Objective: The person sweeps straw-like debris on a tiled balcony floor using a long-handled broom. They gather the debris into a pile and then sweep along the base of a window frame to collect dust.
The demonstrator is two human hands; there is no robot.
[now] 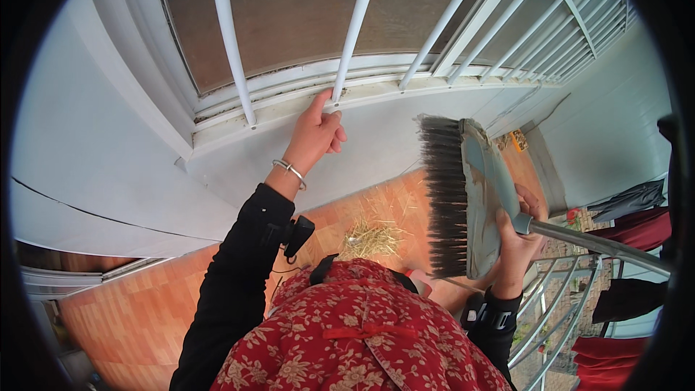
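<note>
My left hand (317, 133) reaches up to the white window sill (374, 91), its index finger extended against the sill beside the foot of a white window bar (355, 27). The other fingers are curled, and I see nothing held in them. My right hand (518, 228) grips a grey broom (483, 195) at its neck, where the head meets the metal handle (597, 241). The broom head is raised, with its dark bristles turned left towards the wall. Dirt lies along the window track (288, 84). Below, a heap of straw (372, 238) lies on the wood-patterned floor.
A white wall (369, 144) runs below the barred window. At the right are a curved metal railing (559, 315) and hanging dark and red cloths (613, 358). An orange container (519, 140) stands in the far corner. A sliding door track (108, 277) is at lower left.
</note>
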